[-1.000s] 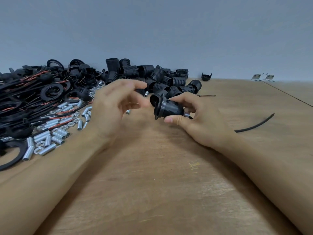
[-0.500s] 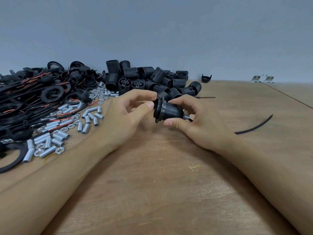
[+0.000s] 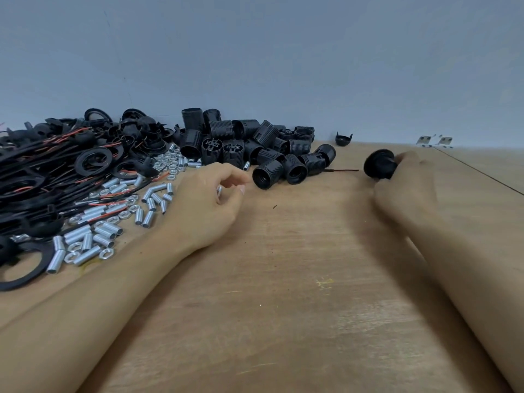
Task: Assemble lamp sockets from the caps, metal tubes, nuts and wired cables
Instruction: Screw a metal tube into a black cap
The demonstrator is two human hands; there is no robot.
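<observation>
- The right hand reaches out to the far right of the wooden table and holds a black lamp socket, fingers curled round its far side (the hand is blurred, so the exact hold is hard to make out).
- The socket lies on its side, just at or above the table top; whether it touches the wood cannot be told.
- The left hand rests near the middle of the table with its fingers loosely curled and holds nothing that can be made out; a small metal tube shows just behind its fingers.
- Just beyond the left fingertips sits a pile of black threaded socket bodies, some upright and some on their sides.
- To the left of that hand lie loose metal tubes and nuts, scattered on the wood.
- Further left is a tangle of wired cables with black rings mixed in.
- A single black cap stands apart by the wall.
</observation>
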